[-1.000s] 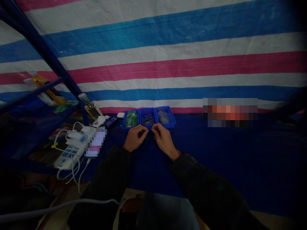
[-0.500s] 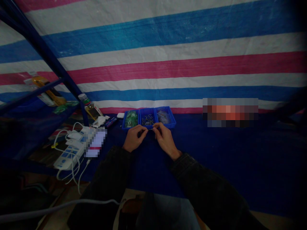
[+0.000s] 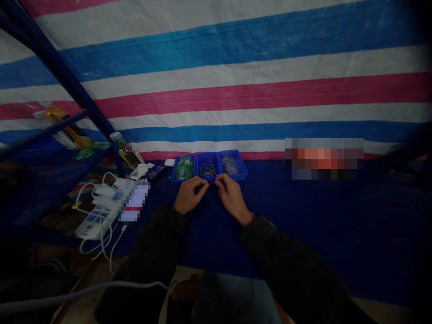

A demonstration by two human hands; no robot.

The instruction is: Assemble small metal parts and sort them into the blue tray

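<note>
The left hand (image 3: 191, 194) and right hand (image 3: 233, 198) are pinching a thin, pale, slender piece (image 3: 212, 183) between their fingertips, over the dark blue tabletop (image 3: 303, 225); from that piece, blue plastic bins are standing in a row, holding small green pieces (image 3: 185, 168) at ten o'clock, dark metallic pieces (image 3: 207, 169) at twelve and clear pieces (image 3: 230, 165) towards one
</note>
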